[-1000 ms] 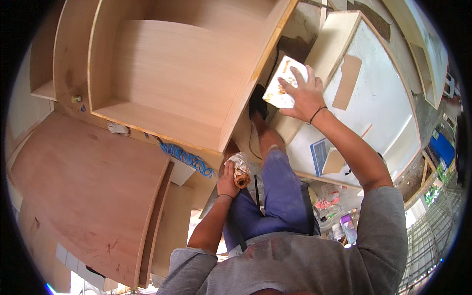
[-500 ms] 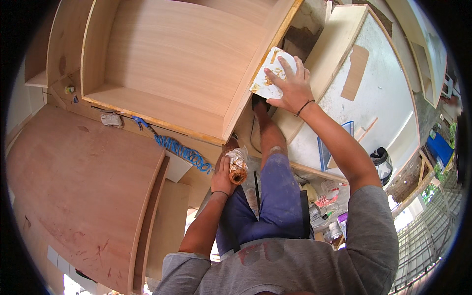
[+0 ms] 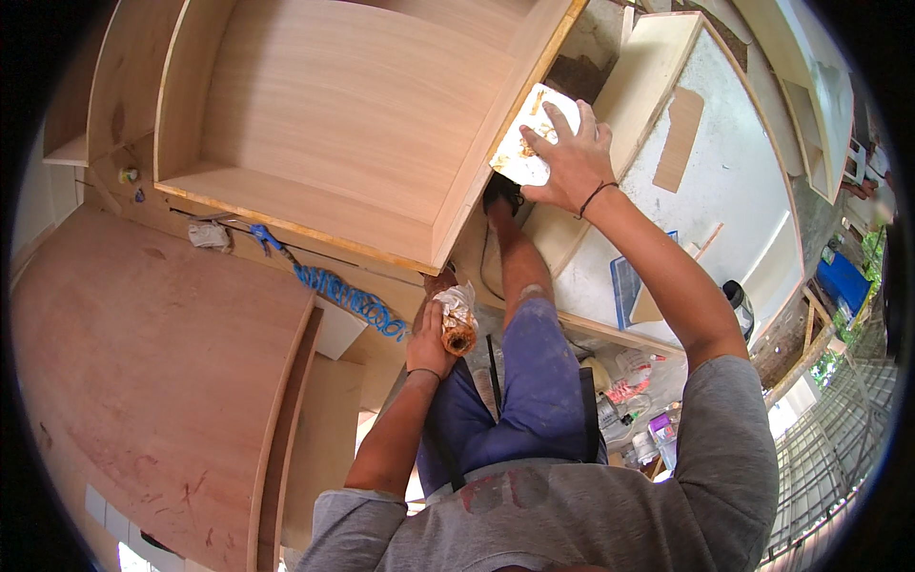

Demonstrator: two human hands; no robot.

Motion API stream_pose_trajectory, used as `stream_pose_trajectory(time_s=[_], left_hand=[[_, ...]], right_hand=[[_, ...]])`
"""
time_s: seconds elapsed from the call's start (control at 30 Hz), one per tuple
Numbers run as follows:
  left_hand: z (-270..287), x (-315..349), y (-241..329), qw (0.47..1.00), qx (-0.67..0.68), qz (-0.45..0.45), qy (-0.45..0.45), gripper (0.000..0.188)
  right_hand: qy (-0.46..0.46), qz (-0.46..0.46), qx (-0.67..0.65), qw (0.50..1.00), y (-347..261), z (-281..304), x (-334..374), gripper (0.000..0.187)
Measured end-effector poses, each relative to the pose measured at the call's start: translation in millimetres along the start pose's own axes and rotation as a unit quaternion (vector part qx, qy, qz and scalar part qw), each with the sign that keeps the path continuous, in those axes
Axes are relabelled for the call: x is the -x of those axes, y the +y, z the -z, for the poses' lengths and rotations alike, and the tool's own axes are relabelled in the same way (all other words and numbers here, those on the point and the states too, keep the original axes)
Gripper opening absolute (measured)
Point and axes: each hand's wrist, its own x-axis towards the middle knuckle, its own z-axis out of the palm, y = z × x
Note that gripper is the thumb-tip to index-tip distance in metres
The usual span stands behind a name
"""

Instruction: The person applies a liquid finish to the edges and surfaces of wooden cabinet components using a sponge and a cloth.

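My left hand (image 3: 431, 345) is wrapped round a crumpled white wrapper-covered roll (image 3: 459, 322) over my knee. The roll's near end is smeared orange-brown around a dark hole. Out at the cabinet's right edge, my right hand (image 3: 575, 157) grips a flat white square plate (image 3: 522, 172) marked with brown-orange smears, thumb at its near side and fingers spread across its face. The plate lies against the yellowish front edge of the pale wooden cabinet (image 3: 334, 124); whether it presses on that edge I cannot tell.
Left of me lies a large brown wooden panel (image 3: 162, 381). A blue coiled air hose (image 3: 348, 297) runs below the cabinet. On the right, a white-topped board (image 3: 724, 172) carries a brown strip (image 3: 680, 140) and a blue-edged case (image 3: 627, 286). Several bottles and containers (image 3: 634, 405) stand near my right thigh.
My right hand and the plate have shifted slightly up and to the right along the cabinet edge. The left hand still holds the roll over my knee.
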Motion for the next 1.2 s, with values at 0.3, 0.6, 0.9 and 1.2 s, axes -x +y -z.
stream_pose_trajectory(time_s=[0.3, 0.6, 0.9, 1.2], left_hand=[[5, -1, -9, 0.998, -0.033, -0.049, 0.032, 0.096], [-1, 24, -42, 0.999, 0.025, -0.020, -0.006, 0.098], [-34, 41, -43, 0.998, 0.021, -0.060, 0.026, 0.098], [-53, 49, -41, 0.998, 0.019, -0.056, 0.034, 0.098]], right_hand=[[-0.115, -0.028, 0.068, 0.991, -4, 9, 7, 0.076], [0.043, 0.022, -0.044, 0.998, -35, -33, 58, 0.085], [0.103, 0.035, -0.068, 0.992, -55, -74, 50, 0.082], [0.047, 0.018, -0.027, 0.998, -64, -36, 52, 0.080]])
